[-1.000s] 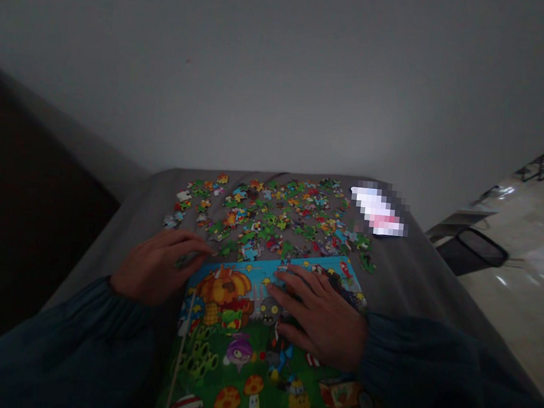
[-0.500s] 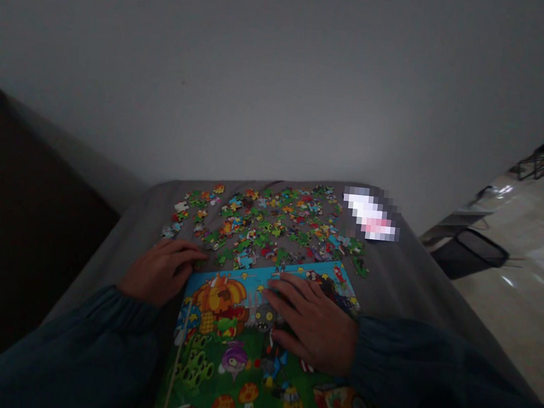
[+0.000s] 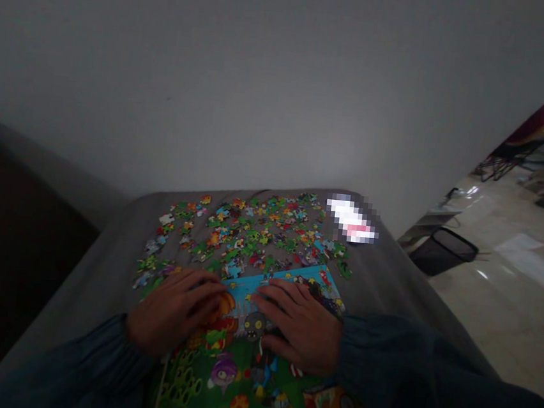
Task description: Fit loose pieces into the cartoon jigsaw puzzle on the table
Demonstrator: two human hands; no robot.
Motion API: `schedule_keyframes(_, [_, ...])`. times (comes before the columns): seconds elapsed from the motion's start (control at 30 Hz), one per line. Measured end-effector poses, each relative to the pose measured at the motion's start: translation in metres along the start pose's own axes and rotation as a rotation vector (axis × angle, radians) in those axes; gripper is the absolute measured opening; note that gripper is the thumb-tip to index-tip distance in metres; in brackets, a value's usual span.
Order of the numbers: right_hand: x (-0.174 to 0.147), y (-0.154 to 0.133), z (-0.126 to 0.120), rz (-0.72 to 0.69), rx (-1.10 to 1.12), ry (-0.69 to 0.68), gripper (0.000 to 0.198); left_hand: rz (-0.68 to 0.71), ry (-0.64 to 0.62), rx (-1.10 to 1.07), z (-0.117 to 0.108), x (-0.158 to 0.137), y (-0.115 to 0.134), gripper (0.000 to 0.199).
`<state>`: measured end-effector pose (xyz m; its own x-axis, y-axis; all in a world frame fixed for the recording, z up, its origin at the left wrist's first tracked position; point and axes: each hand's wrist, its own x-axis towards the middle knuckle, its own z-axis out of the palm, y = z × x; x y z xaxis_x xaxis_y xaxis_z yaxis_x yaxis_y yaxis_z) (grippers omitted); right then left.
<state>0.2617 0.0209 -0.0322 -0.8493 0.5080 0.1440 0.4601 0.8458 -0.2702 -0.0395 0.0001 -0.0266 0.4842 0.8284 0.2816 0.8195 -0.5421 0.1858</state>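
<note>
A colourful cartoon puzzle picture (image 3: 230, 386) lies in front of me, with mushrooms, a zombie head and a blue sky strip along its far edge. My right hand (image 3: 303, 326) rests flat on its upper right part, fingers apart and nothing held. Over the upper left corner lies my left hand (image 3: 172, 310), its fingers stretched out across the orange pumpkin drawing; no object shows in it. Both hands cover parts of the picture. Beyond its far edge, many loose jigsaw pieces (image 3: 252, 237) are scattered, some of them left of my left hand.
Grey cloth (image 3: 375, 278) covers the surface beneath everything. A bright, pixelated phone-like object (image 3: 353, 219) sits at the far right. A pale wall (image 3: 264, 88) rises behind. On the tiled floor to the right stands a black mesh-like basket (image 3: 445, 251).
My left hand has moved right from beside the picture onto its upper left corner, uncovering loose pieces on the left. The right hand stays on the picture. The camera view has shifted slightly.
</note>
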Motion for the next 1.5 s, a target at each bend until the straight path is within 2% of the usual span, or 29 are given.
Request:
schedule_keyframes(0.2, [0.003,-0.001,-0.006,0.057,0.068,0.006,0.055,0.026,0.005,-0.006,0.008,0.000,-0.001,0.039])
schedule_keyframes(0.67, [0.003,-0.002,-0.007,0.043,0.079,0.029,0.056,0.046,0.061,-0.043,0.011,-0.001,-0.010,0.039])
schedule_keyframes(0.77, [0.004,0.005,-0.010,0.008,0.066,0.073,0.058,0.030,0.046,-0.074,0.011,0.000,-0.010,0.040])
schedule_keyframes(0.9, [0.015,0.048,-0.036,0.014,-0.013,0.241,0.052,-0.038,-0.014,-0.187,0.018,0.000,-0.015,0.040])
schedule_keyframes(0.97, [0.030,0.081,-0.055,0.110,-0.054,0.335,0.039,-0.067,-0.035,-0.242,0.023,0.000,-0.018,0.038])
schedule_keyframes(1.03, [0.049,0.116,-0.072,0.245,-0.087,0.364,0.034,-0.090,-0.045,-0.291,0.025,0.000,-0.021,0.036])
schedule_keyframes(1.1, [0.070,0.146,-0.082,0.382,-0.154,0.311,0.031,-0.111,-0.075,-0.332,0.024,0.001,-0.023,0.034])
schedule_keyframes(1.2, [0.096,0.180,-0.081,0.435,-0.184,0.254,0.026,-0.118,-0.132,-0.372,0.019,0.002,-0.023,0.029])
schedule_keyframes(1.37, [0.115,0.214,-0.070,0.503,-0.232,0.189,0.026,-0.108,-0.085,-0.415,0.027,0.000,-0.025,0.029])
schedule_keyframes(1.5, [0.121,0.236,-0.076,0.546,-0.257,0.143,0.032,-0.093,-0.056,-0.459,0.038,-0.004,-0.029,0.033])
